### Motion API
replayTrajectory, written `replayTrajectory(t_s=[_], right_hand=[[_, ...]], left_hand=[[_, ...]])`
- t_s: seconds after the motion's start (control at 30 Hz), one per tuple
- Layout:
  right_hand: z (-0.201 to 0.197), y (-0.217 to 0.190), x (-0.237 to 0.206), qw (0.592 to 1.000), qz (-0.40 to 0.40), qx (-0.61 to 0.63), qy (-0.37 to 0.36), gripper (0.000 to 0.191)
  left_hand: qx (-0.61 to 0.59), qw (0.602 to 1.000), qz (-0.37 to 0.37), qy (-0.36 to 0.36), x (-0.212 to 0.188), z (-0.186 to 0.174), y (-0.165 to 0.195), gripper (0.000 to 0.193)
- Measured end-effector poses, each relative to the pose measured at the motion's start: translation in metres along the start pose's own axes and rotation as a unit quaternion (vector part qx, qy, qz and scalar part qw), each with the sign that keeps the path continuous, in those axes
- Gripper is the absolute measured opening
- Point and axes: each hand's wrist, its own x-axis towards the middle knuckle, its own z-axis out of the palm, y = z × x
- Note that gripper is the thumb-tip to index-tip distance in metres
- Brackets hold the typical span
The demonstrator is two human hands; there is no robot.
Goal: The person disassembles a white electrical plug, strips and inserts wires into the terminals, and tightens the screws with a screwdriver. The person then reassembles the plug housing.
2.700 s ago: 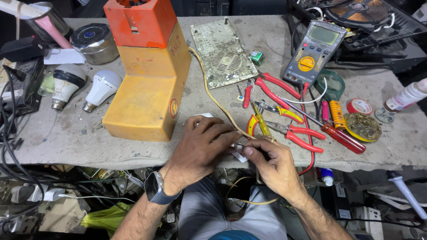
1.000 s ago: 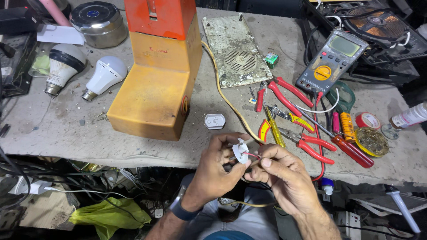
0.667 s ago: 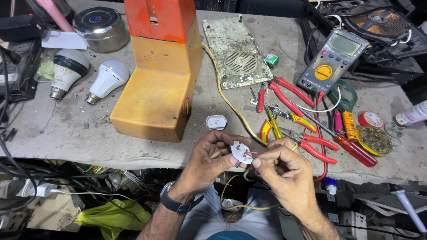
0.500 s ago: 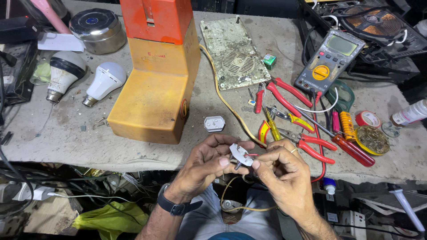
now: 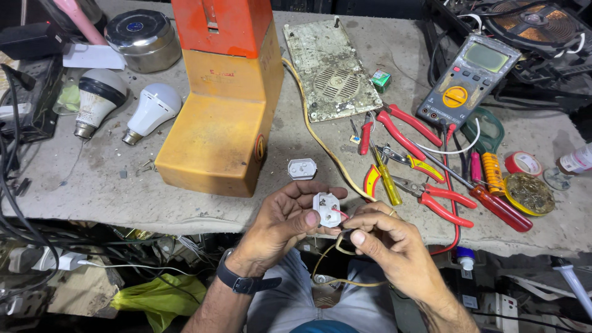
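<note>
My left hand (image 5: 285,221) holds a small white plug base (image 5: 326,209) between thumb and fingers, just in front of the bench edge. My right hand (image 5: 387,242) pinches a thin red wire and the yellow cable (image 5: 333,155) right beside the plug base. The yellow cable runs from my hands up across the bench to the orange box (image 5: 225,105). The white plug cover (image 5: 301,168) lies loose on the bench above my left hand.
On the grey bench (image 5: 111,191) lie red-handled pliers (image 5: 394,126), a yellow screwdriver (image 5: 386,179), a red screwdriver (image 5: 493,203), a multimeter (image 5: 470,77), a dirty metal plate (image 5: 336,74), two white bulbs (image 5: 151,111), a steel tin (image 5: 142,38) and red tape (image 5: 523,163).
My hands have come off the bench edge and lifted the white plug base toward me. The plug cover now lies alone on the bench. The view has shifted slightly.
</note>
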Motion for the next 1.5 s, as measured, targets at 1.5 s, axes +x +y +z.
replayTrajectory(t_s=[1.5], right_hand=[[0.003, -0.067, 0.021, 0.909, -0.191, -0.37, 0.016, 0.024]], left_hand=[[0.056, 0.993, 0.104, -0.021, 0.008, -0.011, -0.033, 0.048]])
